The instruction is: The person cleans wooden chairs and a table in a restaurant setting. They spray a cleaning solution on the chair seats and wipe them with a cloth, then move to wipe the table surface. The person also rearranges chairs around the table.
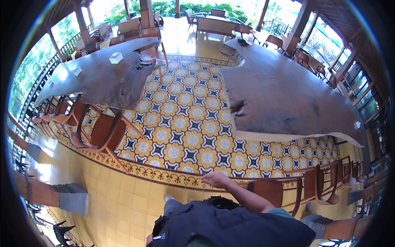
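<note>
My right hand (217, 180) reaches out in front of my body, above the border of the patterned tile floor (180, 123). Its fingers are stretched out and it holds nothing. Nearest to it is a brown wooden chair (267, 192), just right of the hand and partly behind my forearm. My left hand does not show; only a sliver of skin appears beside my dark vest (222, 224) at the lower edge.
Two large irregular wooden slab tables stand ahead, one left (103, 78) and one right (284, 90). White blocks (116, 58) sit on the left one. A brown chair (105, 129) juts out at left. Stone-based posts (70, 199) flank me, and chairs line the right table's near side.
</note>
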